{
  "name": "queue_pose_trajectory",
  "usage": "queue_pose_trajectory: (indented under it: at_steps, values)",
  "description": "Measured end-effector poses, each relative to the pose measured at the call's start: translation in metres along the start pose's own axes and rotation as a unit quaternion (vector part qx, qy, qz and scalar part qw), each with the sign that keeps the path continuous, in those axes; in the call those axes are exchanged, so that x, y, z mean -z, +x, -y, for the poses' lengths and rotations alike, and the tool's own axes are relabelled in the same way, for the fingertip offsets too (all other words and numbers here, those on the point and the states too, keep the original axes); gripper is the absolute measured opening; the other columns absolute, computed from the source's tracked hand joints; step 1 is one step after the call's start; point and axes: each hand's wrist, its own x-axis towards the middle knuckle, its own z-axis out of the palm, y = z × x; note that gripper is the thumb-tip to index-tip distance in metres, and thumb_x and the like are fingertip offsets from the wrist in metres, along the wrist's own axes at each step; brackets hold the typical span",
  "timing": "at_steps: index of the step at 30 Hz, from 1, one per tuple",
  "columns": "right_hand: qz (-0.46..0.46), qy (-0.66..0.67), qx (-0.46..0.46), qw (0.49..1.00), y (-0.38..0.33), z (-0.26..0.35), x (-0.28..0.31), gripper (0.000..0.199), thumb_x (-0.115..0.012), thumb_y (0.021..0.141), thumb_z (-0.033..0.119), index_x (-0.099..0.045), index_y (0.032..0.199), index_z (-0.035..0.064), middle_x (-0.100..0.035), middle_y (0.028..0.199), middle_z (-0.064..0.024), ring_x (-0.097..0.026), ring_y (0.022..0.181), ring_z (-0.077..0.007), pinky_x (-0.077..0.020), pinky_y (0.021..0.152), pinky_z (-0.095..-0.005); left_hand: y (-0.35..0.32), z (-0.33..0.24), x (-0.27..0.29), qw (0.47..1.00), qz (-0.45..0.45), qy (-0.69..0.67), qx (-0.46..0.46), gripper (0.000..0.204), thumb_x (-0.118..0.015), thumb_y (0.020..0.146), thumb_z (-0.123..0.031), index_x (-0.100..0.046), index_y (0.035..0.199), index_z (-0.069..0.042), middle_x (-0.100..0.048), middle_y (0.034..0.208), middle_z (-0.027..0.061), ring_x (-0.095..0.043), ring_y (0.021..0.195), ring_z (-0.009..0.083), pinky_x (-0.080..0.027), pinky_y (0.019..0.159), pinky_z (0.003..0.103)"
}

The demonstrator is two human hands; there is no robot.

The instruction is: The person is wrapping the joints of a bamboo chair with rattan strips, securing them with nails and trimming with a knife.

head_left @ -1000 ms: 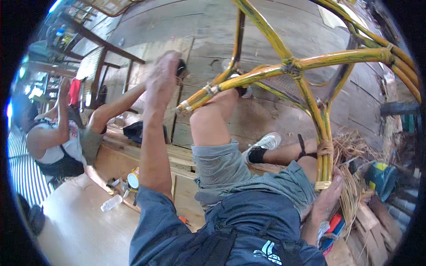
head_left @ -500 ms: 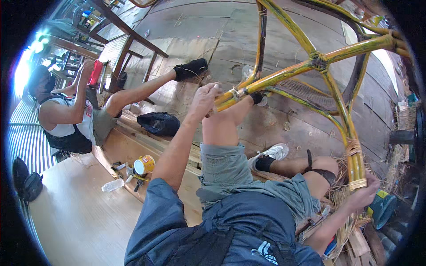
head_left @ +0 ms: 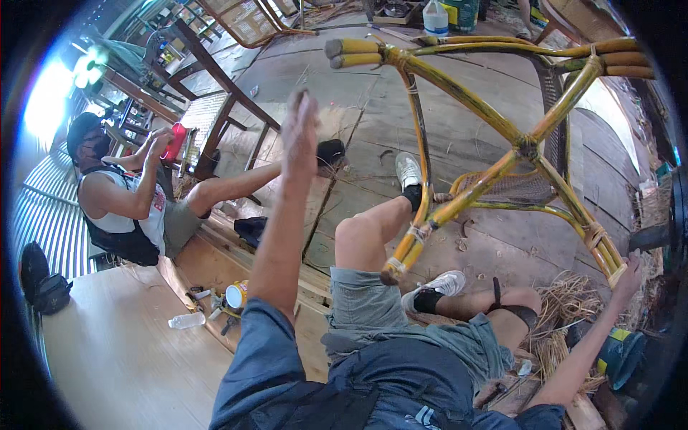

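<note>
A rattan chair frame (head_left: pixel 527 147) in mottled yellow and brown is tilted in front of me, its crossing poles bound at the joints. Its woven panel (head_left: pixel 512 188) shows behind the poles. At the lower right, my right hand (head_left: pixel 626 279) grips the wrapped end of one leg (head_left: pixel 602 247). My left hand (head_left: pixel 299 132) is raised to the left of the chair frame, apart from it, with the fingers stretched out and slightly blurred. Nothing can be made out in it. The nearest leg end (head_left: pixel 394 272) points toward my knee.
To the left a person (head_left: pixel 122 186) sits with a red object (head_left: pixel 174 143) near their hands, beside a dark wooden chair (head_left: pixel 208 115). A plastic bottle (head_left: pixel 186 321), a yellow tub (head_left: pixel 237 294) and tools lie on the bench. Loose fibre strips (head_left: pixel 562 301) and a green bucket (head_left: pixel 620 355) are at right.
My left hand has let go of the frame's pole and moved up and left. The chair frame has turned, with its bound leg end now nearer my knee. My right hand has moved up and right.
</note>
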Motion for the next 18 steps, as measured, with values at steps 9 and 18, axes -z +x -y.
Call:
queue_pose_trajectory:
  at_steps: [9,18]
  values:
    - [-0.034,-0.020,0.107,0.993,0.062,-0.055,0.003,0.050,-0.047,0.090,0.048,-0.060,0.102,0.0009,-0.059,0.084,-0.0073,-0.055,0.079,-0.0165,-0.0422,0.076,-0.0283,0.061,-0.076,-0.077,0.983,0.176,-0.035,-0.049,0.036,-0.050,0.091,-0.030,-0.063,0.098,0.002,-0.063,0.084,0.0084,-0.059,0.081,0.0155,-0.046,0.076,0.028]
    - [-0.161,-0.219,0.137,0.953,0.077,-0.018,-0.017,0.043,-0.037,0.094,0.036,-0.057,0.109,0.0018,-0.061,0.101,-0.0147,-0.055,0.096,-0.0289,-0.0394,0.086,-0.0371,0.061,-0.066,-0.079,0.994,0.077,-0.071,0.023,0.038,-0.048,0.092,-0.028,-0.063,0.085,0.006,-0.054,0.066,0.0037,-0.053,0.064,0.0129,-0.046,0.067,0.026]
